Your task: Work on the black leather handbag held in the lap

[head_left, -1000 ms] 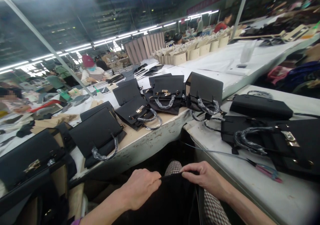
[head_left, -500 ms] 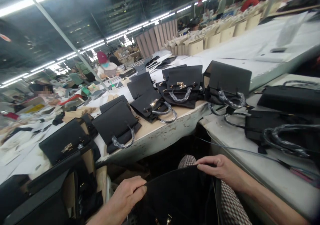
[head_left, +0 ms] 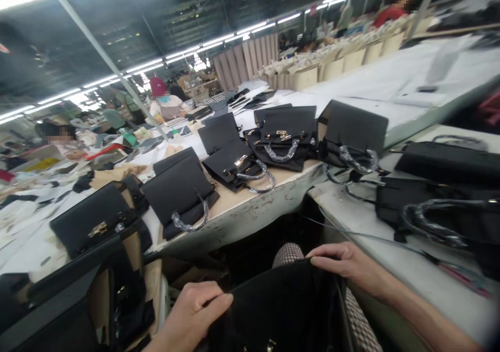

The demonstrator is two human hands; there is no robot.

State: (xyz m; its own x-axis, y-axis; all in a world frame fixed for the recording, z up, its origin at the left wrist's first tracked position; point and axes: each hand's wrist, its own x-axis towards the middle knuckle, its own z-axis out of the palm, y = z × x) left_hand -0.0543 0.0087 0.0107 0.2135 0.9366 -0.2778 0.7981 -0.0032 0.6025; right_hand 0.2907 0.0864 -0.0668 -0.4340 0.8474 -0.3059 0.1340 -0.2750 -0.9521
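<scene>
A black handbag (head_left: pixel 281 310) rests on my lap, its top edge facing up. My left hand (head_left: pixel 193 313) pinches the bag's top edge at its left end, fingers closed on it. My right hand (head_left: pixel 347 266) grips the same edge at the right end, fingers curled over it. Gold hardware shows low on the bag's front. Checked trousers (head_left: pixel 287 253) show behind and beside the bag.
Several finished black handbags with wrapped handles lie on the worn workbench (head_left: pixel 250 209) ahead and on the white table (head_left: pixel 390 248) at right. A thin cable runs along that table's edge. Other people work at benches far behind. Cream bags stand in a row at the back.
My hands have moved apart along the bag's top edge, from nearly touching to wide apart. The view has swung a little to the left.
</scene>
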